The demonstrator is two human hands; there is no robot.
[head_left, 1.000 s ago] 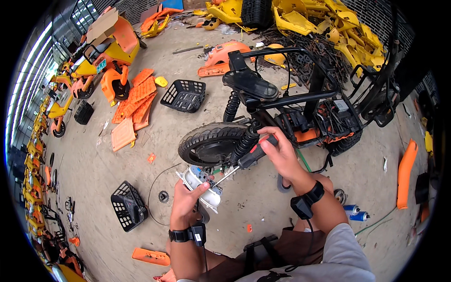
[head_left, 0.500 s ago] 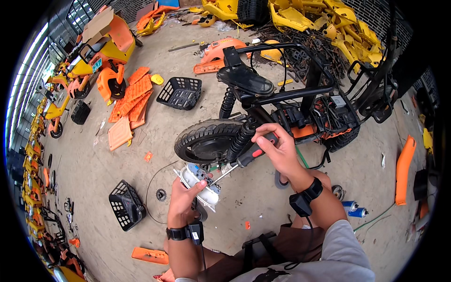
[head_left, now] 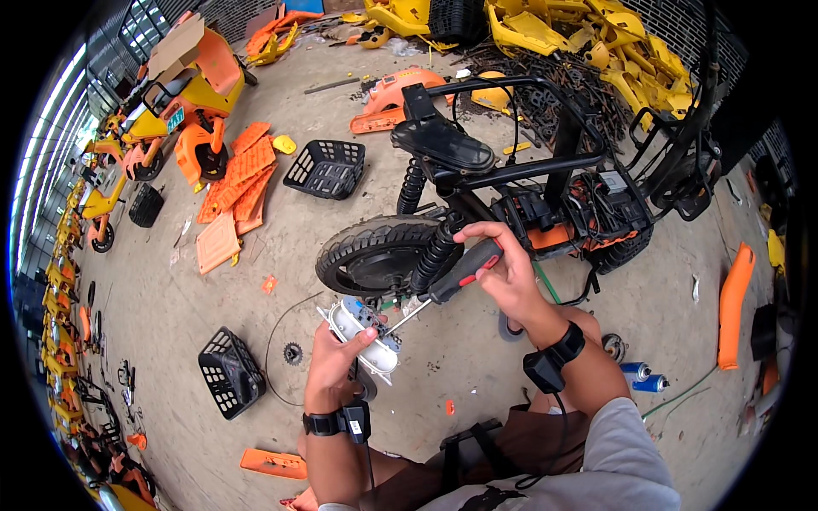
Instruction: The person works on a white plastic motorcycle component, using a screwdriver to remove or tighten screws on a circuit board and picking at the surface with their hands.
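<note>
My left hand (head_left: 329, 366) is closed on a white plastic housing (head_left: 362, 347), its thumb pressed on the near side. Grey-blue parts sit along the far side of that housing. In my right hand (head_left: 514, 281) is a screwdriver (head_left: 456, 279) with a black and red handle, thumb and index finger curled around it. The shaft slants down to the left, and its tip meets the grey-blue parts; the exact contact point is too small to make out. Just beyond both hands is the rear wheel (head_left: 341, 255) of a stripped scooter frame (head_left: 503, 177).
Black baskets (head_left: 325, 169) lie on the concrete floor, one (head_left: 230, 375) left of my arm. Orange panels (head_left: 243, 187) are piled at the far left, near parked scooters (head_left: 204, 102). Blue spray cans (head_left: 649, 384) lie right of my knee. Yellow body parts (head_left: 630, 51) heap up at the back.
My right hand's fingers have shifted on the screwdriver handle, and the handle has turned, showing its red parts differently. The left hand and the white housing have stayed nearly still.
</note>
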